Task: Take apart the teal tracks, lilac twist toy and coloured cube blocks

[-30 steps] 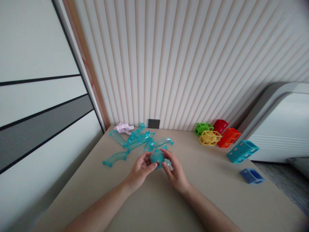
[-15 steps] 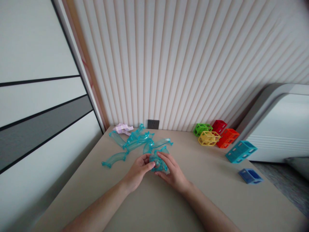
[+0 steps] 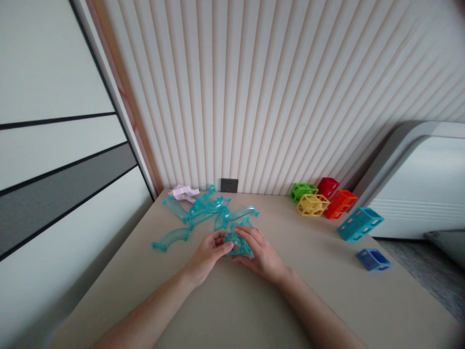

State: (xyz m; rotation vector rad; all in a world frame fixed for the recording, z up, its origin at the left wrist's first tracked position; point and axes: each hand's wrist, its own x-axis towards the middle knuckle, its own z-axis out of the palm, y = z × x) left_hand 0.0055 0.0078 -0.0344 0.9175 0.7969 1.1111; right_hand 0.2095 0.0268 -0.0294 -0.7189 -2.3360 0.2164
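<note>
We hold a small round teal piece between both hands, low over the bench, just near of the heap of clear teal curved track pieces. Our left hand pinches its left side, thumb and fingers closed on it; our right hand cups the right side, fingers curled over the top edge. Both grips are closed on the piece, neither fully wrapped.

To do this well, we judge that the piece wants steadying with one hand while the other turns or presses, keeping it close to the bench so nothing drops into the heap.

One track curve lies apart on the left. A pale lilac piece sits far left by the ribbed wall, next to a dark socket. Far right stand open cube frames: green, yellow, red, orange, with a teal one and a blue one nearer.

Compared with a second ago, the piece sits lower and flatter, and our right hand has come over its top.
</note>
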